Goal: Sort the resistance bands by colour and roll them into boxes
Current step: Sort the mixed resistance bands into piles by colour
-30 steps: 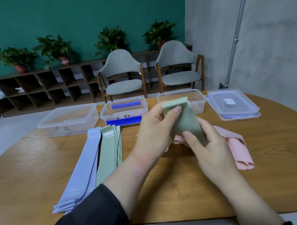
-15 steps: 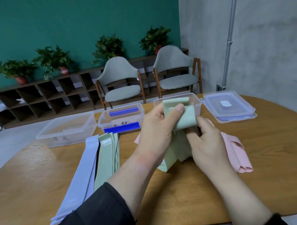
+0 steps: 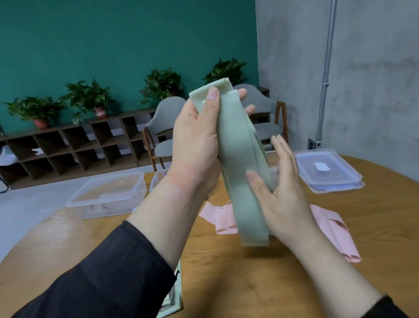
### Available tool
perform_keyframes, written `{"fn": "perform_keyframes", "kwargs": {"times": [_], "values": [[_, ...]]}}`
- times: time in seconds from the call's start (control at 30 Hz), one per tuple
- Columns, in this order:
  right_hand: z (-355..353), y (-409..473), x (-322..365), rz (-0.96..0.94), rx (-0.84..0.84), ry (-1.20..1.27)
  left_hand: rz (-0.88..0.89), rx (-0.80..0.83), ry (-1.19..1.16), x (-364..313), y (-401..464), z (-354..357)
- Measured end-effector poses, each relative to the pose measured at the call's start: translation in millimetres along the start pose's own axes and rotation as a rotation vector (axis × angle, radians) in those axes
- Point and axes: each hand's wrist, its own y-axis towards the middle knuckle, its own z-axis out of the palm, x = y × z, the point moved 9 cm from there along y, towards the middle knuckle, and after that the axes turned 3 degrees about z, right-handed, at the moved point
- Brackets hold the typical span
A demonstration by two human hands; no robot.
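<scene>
Wood table (image 3: 233, 278); left hand (image 3: 198, 137) grips green band (image 3: 239, 157).

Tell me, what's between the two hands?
The green band. The left hand grips its top end, the right hand touches it lower down. The head view shows this.
</scene>
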Motion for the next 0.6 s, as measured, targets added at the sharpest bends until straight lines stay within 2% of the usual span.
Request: {"fn": "perform_keyframes", "kwargs": {"times": [0.17, 0.27, 0.37, 0.43, 0.5, 0.6], "values": [[36, -7, 20, 0.04, 0.189, 0.145, -0.017, -0.04, 0.029, -25, -5, -15], [58, -18, 31, 0.054, 0.196, 0.215, -0.02, -0.089, 0.054, -38, -8, -32], [72, -21, 36, 0.095, 0.17, 0.34, 0.009, -0.065, 0.157, -58, -9, -48], [81, -23, 40, 0.111, 0.183, 0.323, 0.048, -0.043, 0.23, -74, -10, -59], [90, -23, 47, 0.105, 0.2, 0.306, 0.06, -0.029, 0.225, -87, -11, -69], [109, -19, 61, 0.145, 0.283, 0.47, 0.039, -0.046, 0.171, -102, -13, -85]]}}
